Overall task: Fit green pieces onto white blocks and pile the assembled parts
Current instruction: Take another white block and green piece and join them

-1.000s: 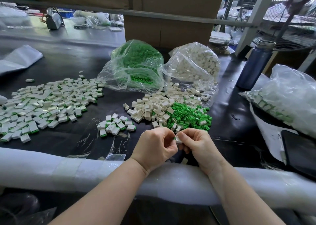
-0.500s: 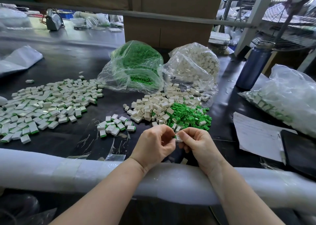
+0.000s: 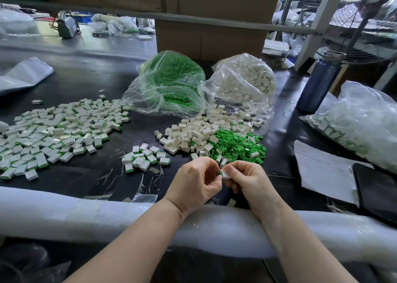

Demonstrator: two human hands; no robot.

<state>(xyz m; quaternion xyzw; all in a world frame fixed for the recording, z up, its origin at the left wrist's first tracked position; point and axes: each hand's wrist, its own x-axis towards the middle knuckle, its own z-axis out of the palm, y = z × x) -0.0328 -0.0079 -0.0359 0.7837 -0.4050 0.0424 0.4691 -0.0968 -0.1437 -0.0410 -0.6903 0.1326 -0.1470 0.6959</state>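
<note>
the dark worktable [image 3: 90, 85] kept loose stock within reach. the left hand [image 3: 194, 185] and right hand [image 3: 250, 183] both pinched one white block [image 3: 225, 173] between them, just near of the loose green pieces [image 3: 238, 146], probably seating its green piece.

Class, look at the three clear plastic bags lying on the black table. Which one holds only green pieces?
The middle-left bag, beside the bag of white blocks. Its contents are solid green, while the bag at the far right holds mostly white parts.
</note>
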